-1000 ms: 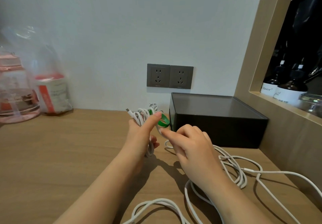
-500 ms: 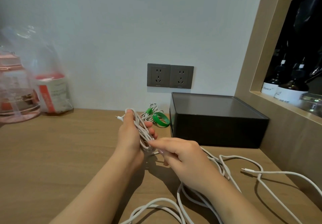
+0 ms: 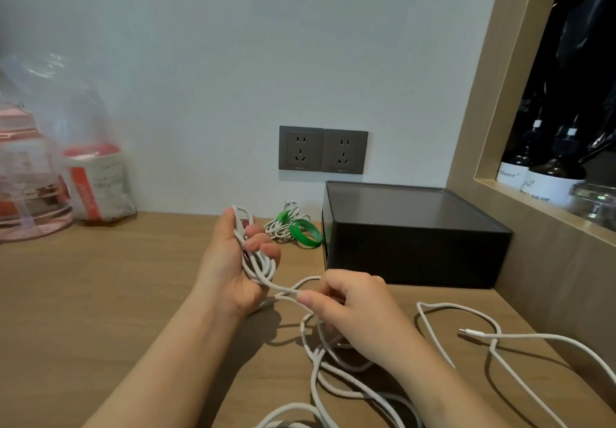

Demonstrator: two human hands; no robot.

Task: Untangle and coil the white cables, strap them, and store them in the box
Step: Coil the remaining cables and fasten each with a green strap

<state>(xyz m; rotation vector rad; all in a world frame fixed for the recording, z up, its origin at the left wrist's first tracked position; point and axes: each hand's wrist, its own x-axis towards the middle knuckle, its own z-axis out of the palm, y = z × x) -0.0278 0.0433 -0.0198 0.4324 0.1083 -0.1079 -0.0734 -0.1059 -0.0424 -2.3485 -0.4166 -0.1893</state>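
Observation:
My left hand (image 3: 230,264) holds a bundle of white cable loops (image 3: 258,262), palm turned up, above the wooden desk. My right hand (image 3: 360,307) pinches the same cable's free strand just right of the bundle. The rest of the white cable (image 3: 333,381) trails loose and tangled over the desk toward the front right, ending in a connector (image 3: 468,332). Behind my hands lies a coiled white cable with a green strap (image 3: 283,224), and next to it a loose green strap ring (image 3: 305,232). The dark box (image 3: 413,234), lid on, stands at the back right.
A wooden desk (image 3: 100,294) meets a white wall with two grey sockets (image 3: 322,150). At the back left stand a pink-lidded clear jug (image 3: 30,191) and a plastic bag with a red-and-white pack (image 3: 96,181). A wooden niche with dark bottles (image 3: 546,174) borders the right side.
My left hand has turned palm up with the loops. My right hand moved down and right from the green strap, drawing the cable strand out to the side.

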